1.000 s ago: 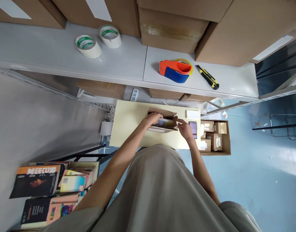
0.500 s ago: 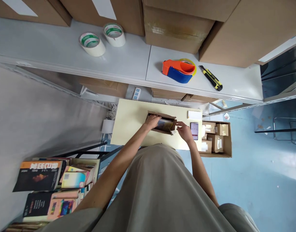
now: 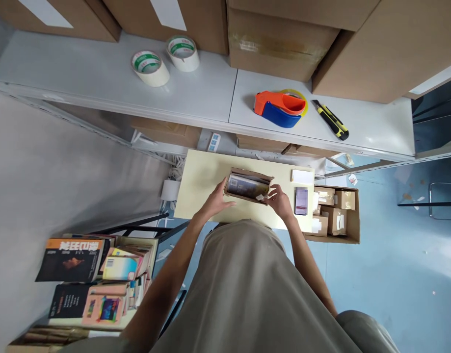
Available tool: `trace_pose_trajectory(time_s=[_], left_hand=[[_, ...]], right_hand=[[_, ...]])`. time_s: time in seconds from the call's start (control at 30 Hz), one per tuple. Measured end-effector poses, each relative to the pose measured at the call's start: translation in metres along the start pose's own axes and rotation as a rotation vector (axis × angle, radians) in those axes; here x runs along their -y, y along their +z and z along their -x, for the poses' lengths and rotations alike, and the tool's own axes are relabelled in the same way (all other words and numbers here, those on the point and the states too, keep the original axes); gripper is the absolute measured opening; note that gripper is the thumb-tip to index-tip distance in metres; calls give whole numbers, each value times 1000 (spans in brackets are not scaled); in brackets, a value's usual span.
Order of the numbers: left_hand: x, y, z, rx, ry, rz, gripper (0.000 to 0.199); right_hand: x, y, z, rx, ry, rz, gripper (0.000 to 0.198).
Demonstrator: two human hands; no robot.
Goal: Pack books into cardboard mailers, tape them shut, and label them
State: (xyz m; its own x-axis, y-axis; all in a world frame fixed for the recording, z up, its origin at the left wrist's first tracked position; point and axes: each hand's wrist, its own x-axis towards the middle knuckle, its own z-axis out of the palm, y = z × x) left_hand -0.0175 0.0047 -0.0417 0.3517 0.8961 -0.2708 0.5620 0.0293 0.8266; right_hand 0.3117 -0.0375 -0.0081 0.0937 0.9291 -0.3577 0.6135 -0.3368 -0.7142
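A small open cardboard box (image 3: 243, 198) sits on the pale yellow tabletop (image 3: 196, 171), with what looks like a book or booklet with a blue and yellowish cover (image 3: 248, 187) inside. My left hand (image 3: 215, 202) is at the box's left end, thumb and fingers spread apart around its near corner, the fingers against the end wall. At the opposite end, my right hand (image 3: 278, 200) has its fingers bent and closed on the torn right edge of the box, near a whitish scrap (image 3: 260, 197). Part of those fingertips is hidden.
A phone (image 3: 301, 201) and a white box (image 3: 302, 176) lie at the table's right. Beyond stands a carton (image 3: 353, 228) of small packages. The shelf above holds tape rolls (image 3: 150, 68), a tape dispenser (image 3: 280, 109) and a utility knife (image 3: 331, 120). Books (image 3: 70, 260) are stacked lower left.
My left hand has come out of the box and moved to its left end, uncovering the cover inside. My right hand has moved in slightly, onto the box's right edge.
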Motion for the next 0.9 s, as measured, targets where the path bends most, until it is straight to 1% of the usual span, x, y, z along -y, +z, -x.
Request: trace_pose_trajectory(time_s=[0.07, 0.13, 0.17, 0.23, 0.27, 0.33, 0.4, 0.47, 0.53, 0.57, 0.63, 0.73, 0.8, 0.83, 0.9], left_hand=[[-3, 4, 1, -33, -35, -21, 118], [-8, 5, 0, -58, -50, -74, 113], [-11, 4, -1, -60, -49, -105, 110], [-15, 1, -1, -50, -39, -160, 105], [-17, -1, 0, -40, -36, -178, 103], [-21, -4, 0, -21, -41, -195, 102], [-24, -7, 0, -12, -61, -192, 106], [-27, -9, -3, -7, -90, -188, 113], [-31, -11, -8, -4, -119, -201, 118], [-33, -12, -12, -2, -127, -217, 119], [-36, -12, -19, -5, -127, -268, 117], [-36, -9, -31, -31, -95, -343, 104], [-32, -6, -36, -60, -67, -361, 87], [-29, -4, -38, -73, -52, -362, 75], [-23, 2, -39, -96, -26, -354, 50]], right_hand=[[-1, 11, -7, 0, -26, -18, 58], [-5, 21, -15, 48, -39, -70, 58], [-7, 26, -18, 81, -39, -94, 56], [-11, 31, -21, 114, -44, -101, 46], [-12, 33, -21, 99, -56, -73, 38], [-15, 31, -18, 18, -90, 18, 24], [-16, 27, -11, -35, -119, 81, 20], [-17, 22, -5, -19, -139, 58, 23], [-19, 18, -2, 0, -139, -16, 31], [-19, 16, -2, -16, -126, -38, 37], [-19, 16, -5, -99, -91, -17, 47], [-18, 17, -11, -232, -48, 58, 65], [-17, 17, -14, -232, -54, 34, 73], [-17, 16, -15, -212, -71, 15, 72], [-19, 13, -12, -161, -112, 8, 58]])
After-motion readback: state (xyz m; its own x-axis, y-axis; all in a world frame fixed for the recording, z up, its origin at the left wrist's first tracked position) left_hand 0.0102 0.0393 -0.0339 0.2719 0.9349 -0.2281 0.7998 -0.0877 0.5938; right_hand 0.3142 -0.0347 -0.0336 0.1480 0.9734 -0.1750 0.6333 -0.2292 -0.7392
